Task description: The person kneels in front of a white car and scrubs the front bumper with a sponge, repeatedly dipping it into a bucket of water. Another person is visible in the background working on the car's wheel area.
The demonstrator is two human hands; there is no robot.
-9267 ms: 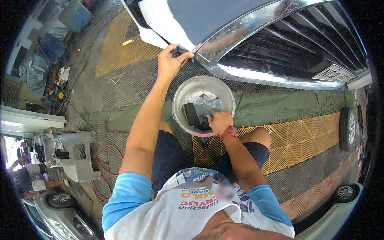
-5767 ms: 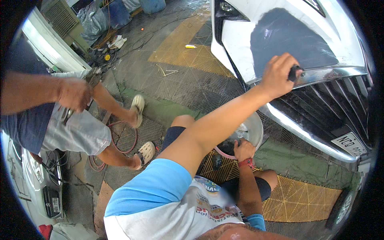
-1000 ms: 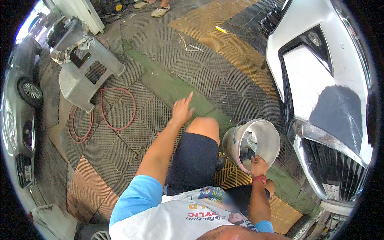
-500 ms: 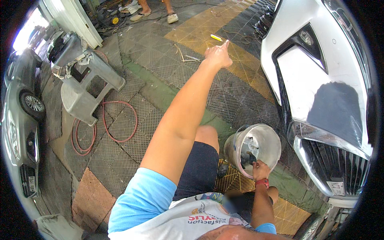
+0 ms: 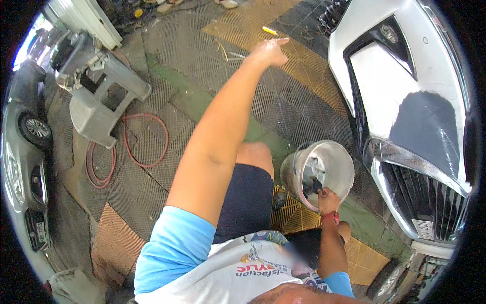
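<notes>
My left hand (image 5: pixel 269 52) is stretched far forward over the floor, index finger pointing right and thumb apart, with nothing in it. Just beyond it, a small yellow and white stick-like thing (image 5: pixel 269 31) lies on the mats. My right hand (image 5: pixel 329 200), with a red watch at the wrist, reaches over the near rim of a grey bucket (image 5: pixel 338 169). Its fingers are closed on a dark object (image 5: pixel 315 184) whose exact kind I cannot make out. Wet, whitish matter shows at the bottom of the bucket.
A white car's front bumper (image 5: pixel 374 91) with a dark grey patch stands close on the right. To the left are a grey plastic stool (image 5: pixel 93 114), a coiled red hose (image 5: pixel 166 139) and a parked grey car (image 5: pixel 23 167). Another person's feet (image 5: pixel 228 4) show at the top.
The whole view has shifted, so floor items sit higher in the picture. My left arm stays outstretched, and my right hand stays at the bucket with the dark object.
</notes>
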